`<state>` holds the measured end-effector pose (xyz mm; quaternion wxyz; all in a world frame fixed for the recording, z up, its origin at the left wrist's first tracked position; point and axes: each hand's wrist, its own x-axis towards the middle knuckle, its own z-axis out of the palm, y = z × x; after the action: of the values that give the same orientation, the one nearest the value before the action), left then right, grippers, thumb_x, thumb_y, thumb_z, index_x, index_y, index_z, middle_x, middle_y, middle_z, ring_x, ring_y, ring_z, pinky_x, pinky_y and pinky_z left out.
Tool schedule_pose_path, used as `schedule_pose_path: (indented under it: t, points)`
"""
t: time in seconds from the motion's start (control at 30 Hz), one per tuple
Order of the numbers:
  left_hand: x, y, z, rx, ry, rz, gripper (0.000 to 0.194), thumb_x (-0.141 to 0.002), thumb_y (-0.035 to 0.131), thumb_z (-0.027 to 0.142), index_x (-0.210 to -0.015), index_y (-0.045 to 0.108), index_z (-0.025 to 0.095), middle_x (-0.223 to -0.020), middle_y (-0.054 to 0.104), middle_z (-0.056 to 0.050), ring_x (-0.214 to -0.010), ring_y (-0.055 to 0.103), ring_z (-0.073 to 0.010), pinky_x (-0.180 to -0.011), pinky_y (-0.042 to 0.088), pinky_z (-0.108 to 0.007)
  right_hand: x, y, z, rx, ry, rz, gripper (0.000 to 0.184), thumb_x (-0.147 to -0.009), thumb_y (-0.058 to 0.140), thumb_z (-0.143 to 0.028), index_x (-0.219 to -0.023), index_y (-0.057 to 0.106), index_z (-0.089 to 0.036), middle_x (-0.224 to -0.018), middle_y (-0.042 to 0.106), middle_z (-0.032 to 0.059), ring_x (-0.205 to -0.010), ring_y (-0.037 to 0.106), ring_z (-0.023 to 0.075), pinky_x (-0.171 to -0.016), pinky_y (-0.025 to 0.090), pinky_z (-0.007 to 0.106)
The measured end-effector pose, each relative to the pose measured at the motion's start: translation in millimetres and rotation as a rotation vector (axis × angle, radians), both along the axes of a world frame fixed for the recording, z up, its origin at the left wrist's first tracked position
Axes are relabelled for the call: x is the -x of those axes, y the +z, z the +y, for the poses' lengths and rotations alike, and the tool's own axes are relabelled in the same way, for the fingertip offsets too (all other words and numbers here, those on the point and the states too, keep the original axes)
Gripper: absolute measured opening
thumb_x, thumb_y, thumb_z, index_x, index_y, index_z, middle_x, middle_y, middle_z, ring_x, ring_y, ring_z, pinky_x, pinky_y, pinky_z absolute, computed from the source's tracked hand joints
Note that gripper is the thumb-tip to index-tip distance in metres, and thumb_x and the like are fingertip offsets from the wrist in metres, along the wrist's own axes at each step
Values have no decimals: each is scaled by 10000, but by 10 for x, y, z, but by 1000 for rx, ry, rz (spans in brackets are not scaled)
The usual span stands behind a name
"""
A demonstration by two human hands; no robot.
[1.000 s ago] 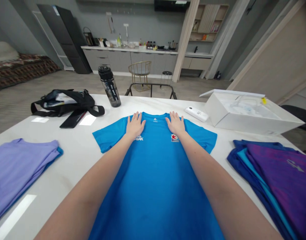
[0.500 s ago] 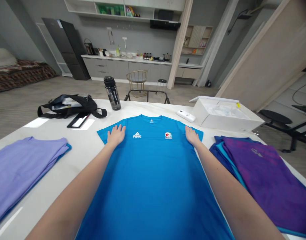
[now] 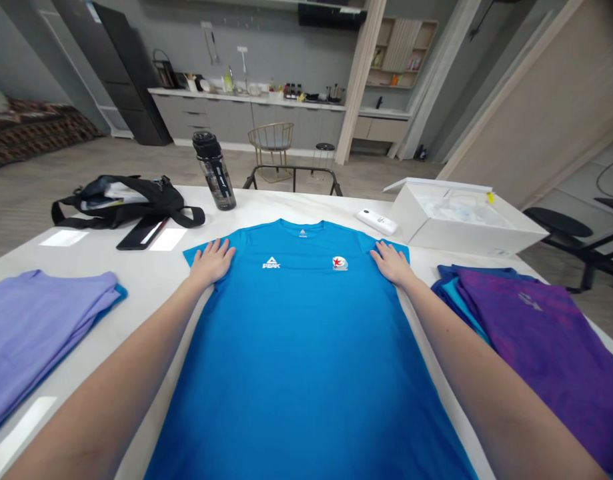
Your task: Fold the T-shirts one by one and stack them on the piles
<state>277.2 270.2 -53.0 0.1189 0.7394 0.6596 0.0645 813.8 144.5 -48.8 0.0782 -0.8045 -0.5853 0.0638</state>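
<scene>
A blue T-shirt point(image 3: 306, 333) lies spread face up on the white table point(image 3: 151, 293), its collar pointing away from me and its hem out of view below. It carries a white PEAK logo and a round badge with a red star on the chest. My left hand point(image 3: 213, 260) rests flat on the left sleeve, fingers a little apart. On the opposite sleeve lies my right hand point(image 3: 392, 262), likewise flat with its fingers spread. Neither hand grips the cloth.
Folded lavender shirts point(image 3: 46, 320) lie at left, a stack topped by a purple shirt point(image 3: 546, 340) at right. Behind are a black bag point(image 3: 131, 200), a phone point(image 3: 141, 233), a water bottle point(image 3: 215, 172), a white handheld device point(image 3: 377, 221) and an open white box point(image 3: 466, 223).
My left hand has slid outward to the left along the sleeve. My right hand has shifted slightly outward too, its fingers more spread. The camera view has tilted down a little.
</scene>
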Motion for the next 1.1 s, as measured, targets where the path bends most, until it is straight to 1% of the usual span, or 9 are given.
schedule_pose_path:
  t: [0.17,0.27,0.4,0.5,0.57,0.7,0.87,0.97,1.1]
  points:
    - [138,12,-88,-38,54,4,679,-998,257,562,-1583,298,220,-1667,188,-106,-1530,177,-349,-1208,146,-599,-5,37,-75,22,-58,-63,775,-1006,209,-618,-1603,225,-124,-1666,185,112,-1530,174,319,-1227,156,516]
    - [28,93,-231,-137,47,-19,668,-1005,278,518,-1566,329,159,-1648,238,-158,-1519,214,-356,-1210,105,-611,121,161,-90,18,-87,-75,748,-1020,208,-564,-1587,253,-79,-1652,217,150,-1522,192,335,-1214,162,541]
    - [-492,172,-622,-328,-189,-161,594,-1005,352,420,-1541,385,167,-1620,318,-154,-1520,236,-306,-1248,48,-511,765,274,-199,-167,21,-165,707,-1039,156,-512,-1567,287,-61,-1643,242,169,-1526,186,299,-1222,122,511]
    - [-893,124,-973,-234,-299,-258,573,-979,445,451,-1503,460,217,-1613,337,-137,-1516,237,-339,-1243,46,-541,1381,206,-381,-133,204,-136,712,-1030,149,-575,-1586,278,-150,-1662,214,98,-1537,151,255,-1230,116,488]
    - [-1022,64,-1173,-163,-302,-286,583,-972,455,485,-1502,465,242,-1619,329,-122,-1525,202,-347,-1237,43,-564,1621,124,-527,-85,195,-97,729,-1017,145,-625,-1595,262,-197,-1663,219,77,-1533,167,264,-1225,119,518]
    - [-941,-10,-1475,-142,-273,-198,626,-989,355,570,-1540,402,277,-1639,286,-84,-1539,162,-321,-1233,39,-586,1483,32,-825,-22,77,-72,732,-1009,161,-642,-1602,248,-221,-1668,201,74,-1535,162,277,-1224,107,527]
    - [-736,0,-1851,-173,-252,26,667,-1006,200,619,-1580,302,294,-1663,216,-46,-1542,168,-279,-1235,99,-563,1100,59,-1230,-33,25,-103,735,-1026,197,-577,-1591,266,-112,-1658,218,109,-1532,181,272,-1235,129,460]
    - [-751,20,-2106,-182,-259,44,691,-998,168,645,-1584,286,299,-1663,210,-50,-1542,167,-286,-1227,107,-585,1320,87,-1513,-74,103,-116,724,-1029,191,-575,-1593,263,-128,-1660,209,97,-1539,151,276,-1233,111,508]
    - [-900,46,-2421,-251,-338,24,691,-989,204,662,-1589,260,325,-1668,189,-26,-1546,149,-276,-1234,85,-581,1941,89,-1863,-102,355,-68,694,-1021,168,-623,-1600,257,-251,-1661,214,36,-1543,146,250,-1232,90,536]
